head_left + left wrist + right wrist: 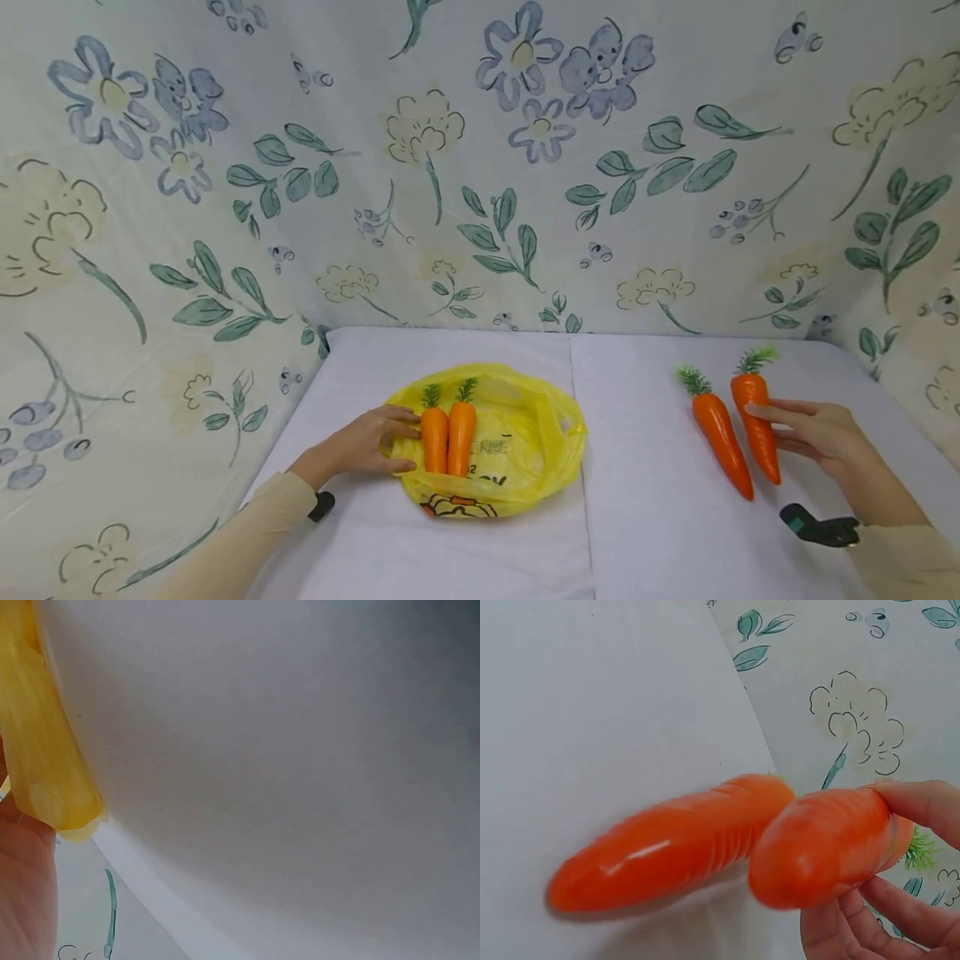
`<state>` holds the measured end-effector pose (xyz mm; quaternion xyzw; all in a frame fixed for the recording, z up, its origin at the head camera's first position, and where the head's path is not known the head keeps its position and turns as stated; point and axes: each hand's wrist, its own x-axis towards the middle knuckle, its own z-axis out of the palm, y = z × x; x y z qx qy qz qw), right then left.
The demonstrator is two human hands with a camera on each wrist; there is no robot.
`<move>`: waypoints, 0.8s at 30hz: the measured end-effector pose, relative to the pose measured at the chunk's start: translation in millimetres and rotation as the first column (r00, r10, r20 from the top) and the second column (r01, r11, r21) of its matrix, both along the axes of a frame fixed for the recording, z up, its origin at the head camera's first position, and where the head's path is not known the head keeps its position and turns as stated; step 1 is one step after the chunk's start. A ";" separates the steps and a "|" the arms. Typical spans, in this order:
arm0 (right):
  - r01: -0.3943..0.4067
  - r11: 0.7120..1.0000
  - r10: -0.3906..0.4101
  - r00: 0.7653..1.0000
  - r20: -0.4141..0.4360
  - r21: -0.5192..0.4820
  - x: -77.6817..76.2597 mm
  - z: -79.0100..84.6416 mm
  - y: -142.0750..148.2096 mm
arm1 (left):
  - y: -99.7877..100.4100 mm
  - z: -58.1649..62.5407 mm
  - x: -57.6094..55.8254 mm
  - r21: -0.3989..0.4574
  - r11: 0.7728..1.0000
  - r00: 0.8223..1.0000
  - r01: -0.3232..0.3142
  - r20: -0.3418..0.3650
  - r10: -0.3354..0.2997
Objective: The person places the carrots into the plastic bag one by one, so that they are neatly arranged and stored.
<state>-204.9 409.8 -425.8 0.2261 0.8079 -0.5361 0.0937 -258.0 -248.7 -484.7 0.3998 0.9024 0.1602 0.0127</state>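
A yellow plastic bag (517, 487) lies with its mouth spread on the left half of the table. Inside it, two orange carrots (461, 437) with green tops rest side by side. My left hand (371, 442) holds the bag's left rim, fingers near the carrots; in the left wrist view the yellow film (49, 757) hangs over the hand (26, 877). On the right, my right hand (817, 429) grips a carrot (750, 392) between thumb and fingers. The right wrist view shows this carrot (817, 851) raised off the cloth, tip toward the camera. Another carrot (722, 437) lies just left of it.
White cloth (637, 533) covers the table, with a seam running between the bag and the right-hand carrots. Floral fabric (465, 167) hangs behind and along both sides. Each wrist wears a dark camera mount (817, 529).
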 end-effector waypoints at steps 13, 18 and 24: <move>-0.124 0.992 0.125 0.990 -0.066 0.024 3.4 11.2 -18.4 | 1.9 1.4 -2.2 -0.005 1.000 1.000 -0.016 0.014 0.016; -0.141 0.990 0.141 0.988 -0.068 0.006 3.4 12.5 -24.8 | 1.5 0.9 -1.8 -0.005 1.000 1.000 -0.016 0.018 0.016; -0.178 0.982 0.173 0.982 -0.081 -0.057 3.7 15.4 -34.3 | 0.2 -0.7 -1.1 -0.006 1.000 1.000 -0.017 0.015 0.017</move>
